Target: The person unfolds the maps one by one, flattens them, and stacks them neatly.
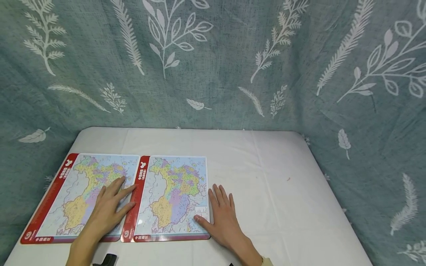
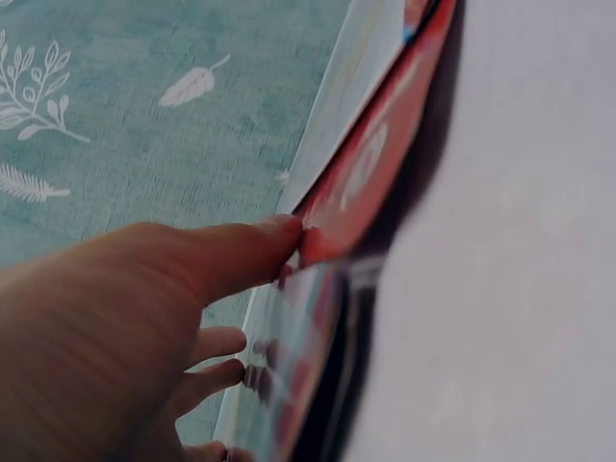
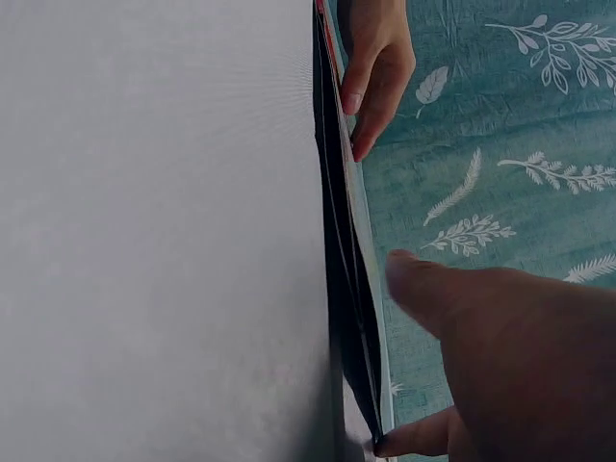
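From far off, I watch two bare hands at a white table (image 1: 266,184). The left hand (image 1: 108,210) is loose, with its fingers spread out over the left map (image 1: 80,195). It isn't grabbing anything. That map lies under it and sticks out past it on the left side. The tip of its thumb rests on the red strip of the right map (image 1: 174,195).

The right map lies between the two hands, right beside the left map. The right hand (image 1: 225,221) is loose too, and its fingers are straight. I see its thumb over the near right part of the right map. Its other fingers point away from me, just beside that map's right edge.

A little black thing (image 1: 108,259) is near the left wrist. A bit of pale sleeve (image 1: 267,261) shows behind the right hand. Past both hands, I see a green cloth (image 1: 219,74) with white leaves on it.
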{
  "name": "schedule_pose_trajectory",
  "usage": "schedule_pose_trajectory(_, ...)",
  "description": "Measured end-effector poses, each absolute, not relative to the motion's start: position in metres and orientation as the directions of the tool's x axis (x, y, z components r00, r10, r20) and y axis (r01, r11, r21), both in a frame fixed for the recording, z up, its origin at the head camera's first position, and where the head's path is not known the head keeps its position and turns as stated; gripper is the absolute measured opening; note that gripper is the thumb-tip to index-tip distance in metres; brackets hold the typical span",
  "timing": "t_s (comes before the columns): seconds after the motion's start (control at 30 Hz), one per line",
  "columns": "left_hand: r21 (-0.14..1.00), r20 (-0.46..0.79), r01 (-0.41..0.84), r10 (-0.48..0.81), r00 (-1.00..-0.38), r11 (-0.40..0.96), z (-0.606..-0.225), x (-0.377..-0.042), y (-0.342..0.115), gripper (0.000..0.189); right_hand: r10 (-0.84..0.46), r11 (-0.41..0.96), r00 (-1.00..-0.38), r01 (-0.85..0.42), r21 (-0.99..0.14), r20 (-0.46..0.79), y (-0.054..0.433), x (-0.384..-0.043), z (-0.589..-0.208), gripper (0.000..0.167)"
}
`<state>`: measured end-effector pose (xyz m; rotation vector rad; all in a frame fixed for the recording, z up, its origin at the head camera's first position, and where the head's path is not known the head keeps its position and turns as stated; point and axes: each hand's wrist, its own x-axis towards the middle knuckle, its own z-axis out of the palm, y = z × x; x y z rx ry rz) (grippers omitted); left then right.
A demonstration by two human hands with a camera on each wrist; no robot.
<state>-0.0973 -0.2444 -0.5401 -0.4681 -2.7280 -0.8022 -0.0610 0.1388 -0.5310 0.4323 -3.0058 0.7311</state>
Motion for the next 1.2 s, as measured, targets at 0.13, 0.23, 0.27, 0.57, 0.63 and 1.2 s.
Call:
schedule_pose_trajectory(0.13, 0.472, 0.334, 0.385, 0.243, -0.911, 0.793, -0.541, -0.095, -0.24, 0.053, -0.264, 0.848, -0.96, -0.275, -0.453, 0.09, 0.136, -0.059, -0.53, 0.096)
schedule_pose_trajectory(0.23, 0.482, 0.339, 0.39, 0.243, -0.909, 0.785, -0.541, -0.094, -0.238, 0.052, -0.255, 0.829, -0.961, -0.273, -0.489, 0.105, 0.136, -0.059, -0.53, 0.092)
schedule_pose_trajectory(0.27, 0.487, 0.339, 0.389, 0.241, -0.909, 0.782, -0.541, -0.094, -0.238, 0.052, -0.25, 0.816, -0.962, -0.27, -0.511, 0.11, 0.136, -0.059, -0.53, 0.091)
schedule_pose_trajectory(0.57, 0.504, 0.335, 0.378, 0.228, -0.914, 0.777, -0.546, -0.093, -0.236, 0.052, -0.177, 0.691, -0.965, -0.263, -0.674, 0.195, 0.135, -0.059, -0.527, 0.079)
schedule_pose_trajectory(0.63, 0.504, 0.332, 0.375, 0.226, -0.916, 0.778, -0.547, -0.093, -0.234, 0.053, -0.153, 0.65, -0.962, -0.269, -0.711, 0.224, 0.135, -0.058, -0.527, 0.078)
schedule_pose_trajectory(1.2, 0.485, 0.313, 0.366, 0.234, -0.921, 0.794, -0.543, -0.097, -0.231, 0.053, -0.201, 0.293, -0.977, 0.009, -0.956, -0.071, 0.138, -0.029, -0.525, 0.025)
